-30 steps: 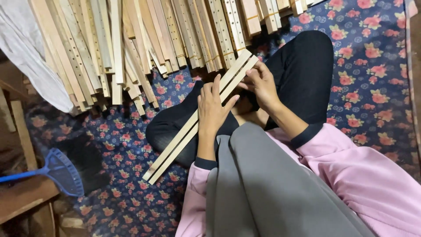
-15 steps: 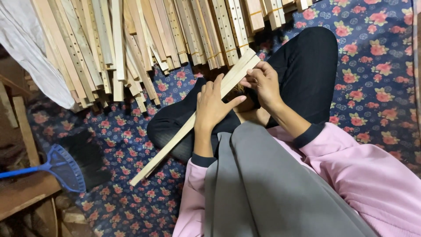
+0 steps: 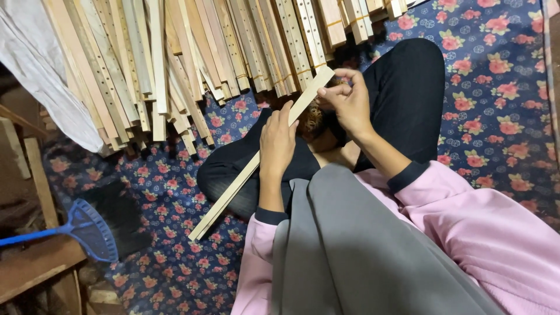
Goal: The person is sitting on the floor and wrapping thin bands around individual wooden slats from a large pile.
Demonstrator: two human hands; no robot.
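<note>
2 hands [image 3: 279, 143] [image 3: 349, 104] gripping wooden slat [image 3: 233, 186], stacked slats [image 3: 192, 64] near

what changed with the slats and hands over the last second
A second ago the hands held two slats side by side; now only one slat shows in them. The right hand has shifted to pinch its upper end, and the left hand has slid to lie along its middle. The slat keeps its slant across the lap. The slat pile, blue broom and floral mat are unchanged.

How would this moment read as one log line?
left hand: holds wooden slat mid-length | right hand: pinches its upper end | slat: across lap, tilted | behind: slat pile
</note>
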